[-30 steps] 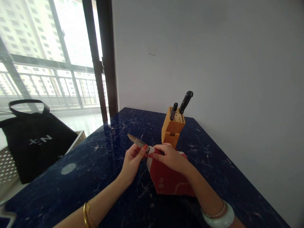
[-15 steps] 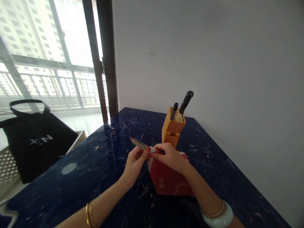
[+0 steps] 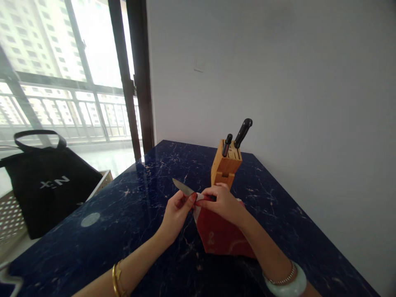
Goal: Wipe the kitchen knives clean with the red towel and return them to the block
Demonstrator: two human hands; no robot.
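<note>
A knife (image 3: pixel 183 187) is held above the table, its bare blade pointing to the far left. My left hand (image 3: pixel 175 211) is closed, thumb and fingers pinching the white-edged part of a red cloth (image 3: pixel 222 233) around the base of the blade. My right hand (image 3: pixel 224 204) is closed round the handle end, with cloth gathered under its fingers; the handle is mostly hidden. From both hands the cloth hangs down to the table. Just beyond the right hand stands a wooden knife block (image 3: pixel 221 167), holding a black-handled knife (image 3: pixel 243 133) and a smaller black-handled tool (image 3: pixel 227 145).
The dark blue marbled table (image 3: pixel 139 222) reaches to a pale wall (image 3: pixel 278 82). A round pale disc (image 3: pixel 90 220) lies on its left side. Left of the table, a black bag (image 3: pixel 52 181) rests by a perforated crate (image 3: pixel 10 214), before glass doors.
The knife has turned slightly and its tip has shifted a little right. My right fingers have moved slightly over the handle and cloth. The knife block has stayed put.
</note>
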